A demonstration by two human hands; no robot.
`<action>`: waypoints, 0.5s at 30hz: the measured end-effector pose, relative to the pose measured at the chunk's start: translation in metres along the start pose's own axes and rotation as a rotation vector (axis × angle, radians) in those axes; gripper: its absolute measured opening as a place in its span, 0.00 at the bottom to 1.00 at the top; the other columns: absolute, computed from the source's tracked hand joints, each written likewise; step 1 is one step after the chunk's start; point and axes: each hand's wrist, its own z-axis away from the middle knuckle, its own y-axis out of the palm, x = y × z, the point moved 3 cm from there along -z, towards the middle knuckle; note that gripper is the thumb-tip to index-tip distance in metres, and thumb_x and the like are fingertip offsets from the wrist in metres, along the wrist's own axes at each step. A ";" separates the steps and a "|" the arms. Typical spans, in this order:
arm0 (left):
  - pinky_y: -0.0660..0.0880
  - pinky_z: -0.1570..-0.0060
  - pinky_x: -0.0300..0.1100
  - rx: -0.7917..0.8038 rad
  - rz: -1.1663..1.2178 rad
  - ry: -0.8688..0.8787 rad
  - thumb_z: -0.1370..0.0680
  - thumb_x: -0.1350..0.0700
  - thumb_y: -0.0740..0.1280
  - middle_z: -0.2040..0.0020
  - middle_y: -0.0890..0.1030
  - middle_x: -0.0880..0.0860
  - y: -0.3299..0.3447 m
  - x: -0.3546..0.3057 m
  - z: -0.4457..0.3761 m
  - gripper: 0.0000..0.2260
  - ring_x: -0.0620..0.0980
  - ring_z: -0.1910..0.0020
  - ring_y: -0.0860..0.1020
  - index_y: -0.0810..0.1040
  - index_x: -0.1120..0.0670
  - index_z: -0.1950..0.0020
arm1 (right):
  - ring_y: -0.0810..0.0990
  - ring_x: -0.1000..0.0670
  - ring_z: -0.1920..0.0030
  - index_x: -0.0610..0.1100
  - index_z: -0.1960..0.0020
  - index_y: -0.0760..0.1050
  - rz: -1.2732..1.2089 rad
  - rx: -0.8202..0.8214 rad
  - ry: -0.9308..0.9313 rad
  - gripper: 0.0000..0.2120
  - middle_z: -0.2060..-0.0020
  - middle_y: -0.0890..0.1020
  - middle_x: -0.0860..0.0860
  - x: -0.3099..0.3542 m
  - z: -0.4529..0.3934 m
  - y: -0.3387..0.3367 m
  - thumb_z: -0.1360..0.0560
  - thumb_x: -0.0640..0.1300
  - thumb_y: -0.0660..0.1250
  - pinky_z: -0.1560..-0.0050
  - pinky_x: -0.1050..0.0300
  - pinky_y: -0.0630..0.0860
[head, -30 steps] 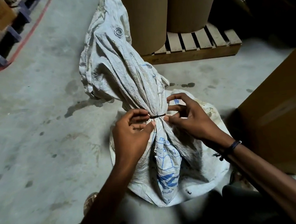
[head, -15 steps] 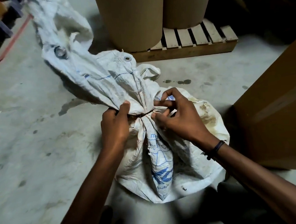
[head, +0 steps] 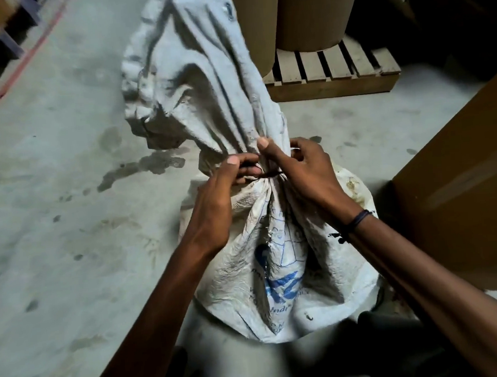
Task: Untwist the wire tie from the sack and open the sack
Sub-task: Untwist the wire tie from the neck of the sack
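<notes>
In the head view, a white woven sack (head: 279, 262) is seen standing on the concrete floor (head: 68, 230), its neck gathered and bound by a dark wire tie (head: 270, 175). The loose upper cloth of the sack is raised above the tie. Just left of the tie, the left hand (head: 216, 202) is curled, its fingertips (head: 233, 161) pinched narrowly at the tie's end. Just right of the tie, the sack's neck is gripped by the right hand (head: 305, 172), its thumb (head: 264, 144) pressed on the cloth directly above the tie. A wooden pallet (head: 330, 70) with brown drums (head: 311, 13) lies beyond the sack, a cardboard box (head: 461, 179) to its right.
</notes>
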 end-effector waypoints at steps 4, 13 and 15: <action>0.75 0.36 0.41 0.014 0.012 0.032 0.18 0.53 0.60 0.45 0.86 0.53 -0.008 0.001 0.002 0.13 0.48 0.40 0.83 0.78 0.54 0.38 | 0.75 0.58 0.67 0.47 0.60 0.83 -0.097 -0.030 0.007 0.19 0.68 0.82 0.56 -0.008 -0.007 0.002 0.20 0.61 0.70 0.66 0.63 0.68; 0.75 0.45 0.35 -0.025 -0.298 -0.005 0.20 0.61 0.70 0.45 0.83 0.46 -0.020 0.025 -0.003 0.07 0.44 0.44 0.82 0.77 0.52 0.43 | 0.77 0.43 0.56 0.34 0.38 0.82 -0.435 0.010 0.558 0.32 0.48 0.87 0.38 -0.038 -0.017 0.001 0.30 0.59 0.76 0.57 0.51 0.73; 0.75 0.41 0.37 0.059 -0.417 0.055 0.19 0.57 0.69 0.43 0.83 0.46 -0.015 0.025 -0.002 0.08 0.42 0.42 0.81 0.77 0.51 0.40 | 0.84 0.41 0.63 0.37 0.42 0.85 -0.497 0.032 0.643 0.20 0.55 0.88 0.39 -0.040 -0.013 -0.002 0.21 0.54 0.71 0.59 0.51 0.83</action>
